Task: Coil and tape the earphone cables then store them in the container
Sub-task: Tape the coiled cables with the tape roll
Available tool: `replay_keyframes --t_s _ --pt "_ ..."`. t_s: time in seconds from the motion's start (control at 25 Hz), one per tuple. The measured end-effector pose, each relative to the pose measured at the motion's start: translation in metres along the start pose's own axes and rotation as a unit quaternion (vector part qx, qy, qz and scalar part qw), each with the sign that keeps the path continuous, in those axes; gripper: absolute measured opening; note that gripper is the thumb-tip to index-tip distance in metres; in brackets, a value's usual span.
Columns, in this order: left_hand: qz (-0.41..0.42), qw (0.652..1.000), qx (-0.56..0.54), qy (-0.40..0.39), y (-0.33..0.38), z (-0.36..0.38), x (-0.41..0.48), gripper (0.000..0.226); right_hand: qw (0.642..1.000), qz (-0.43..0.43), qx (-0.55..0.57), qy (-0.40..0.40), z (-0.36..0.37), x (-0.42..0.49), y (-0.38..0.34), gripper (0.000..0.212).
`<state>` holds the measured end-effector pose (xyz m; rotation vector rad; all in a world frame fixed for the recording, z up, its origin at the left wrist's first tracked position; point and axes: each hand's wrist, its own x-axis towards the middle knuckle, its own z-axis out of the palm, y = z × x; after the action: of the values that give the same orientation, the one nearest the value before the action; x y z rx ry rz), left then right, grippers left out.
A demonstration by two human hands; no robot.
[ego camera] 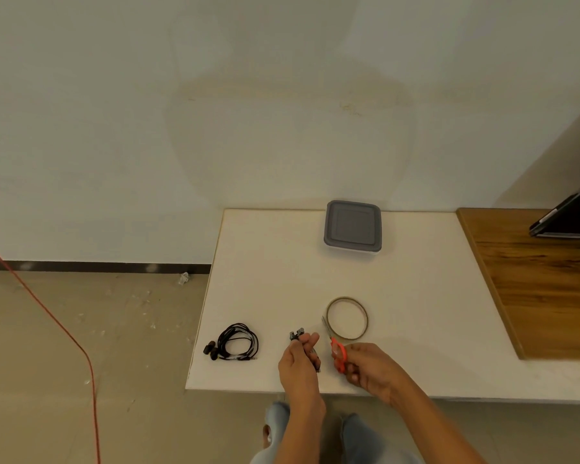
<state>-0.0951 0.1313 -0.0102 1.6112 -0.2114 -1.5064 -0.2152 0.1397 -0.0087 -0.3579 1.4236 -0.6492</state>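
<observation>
White table (282, 262) against a pale wall, a wooden top (533, 279) adjoining at right. The left hand (298, 363) curls round a bundle (297, 334) of earphone cable near the front edge, buds protruding above the fingers. The right hand (365, 366) grips orange scissors (338, 354), blades pointing toward the tape (347, 299) ring just beyond. A second coil (236, 341) lies at the table's left; whether it is taped cannot be told. The container (353, 226), lid on, sits at the back, well apart. The cable is probably light, limp and springy: its loops would loosen if released, so it is best pinched across the gathered strands at mid-bundle, not by the buds, whose thin joints could strain.
</observation>
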Motion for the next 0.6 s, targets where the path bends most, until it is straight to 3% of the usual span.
replay_keyframes --t_s 0.08,0.16,0.2,0.28,0.4,0.52,0.6 --pt "0.003 1.000 -0.004 0.002 0.002 -0.001 -0.001 0.033 0.999 -0.009 -0.025 0.033 0.000 0.000 0.001 0.017" --pt "0.003 1.000 -0.020 -0.007 0.005 -0.001 -0.002 0.033 0.982 -0.057 -0.151 0.099 0.001 -0.002 0.001 0.014" --pt "0.001 0.999 -0.029 -0.016 0.007 -0.001 -0.003 0.033 0.954 -0.093 -0.243 0.151 0.002 -0.002 0.003 0.014" --pt "-0.003 0.998 -0.049 -0.041 0.013 0.001 -0.008 0.033 0.862 -0.147 -0.415 0.250 0.008 -0.005 0.007 0.013" --pt "-0.008 0.991 -0.085 -0.101 0.027 0.005 -0.022 0.034 0.755 -0.150 -0.569 0.291 0.020 -0.011 0.009 0.008" --pt "0.009 0.984 -0.105 -0.144 0.043 0.005 -0.038 0.033 0.721 -0.145 -0.627 0.259 0.032 -0.014 0.006 0.015" --pt "0.026 0.981 -0.103 -0.165 0.056 0.002 -0.050 0.032 0.739 -0.146 -0.614 0.235 0.034 -0.023 -0.004 0.017"
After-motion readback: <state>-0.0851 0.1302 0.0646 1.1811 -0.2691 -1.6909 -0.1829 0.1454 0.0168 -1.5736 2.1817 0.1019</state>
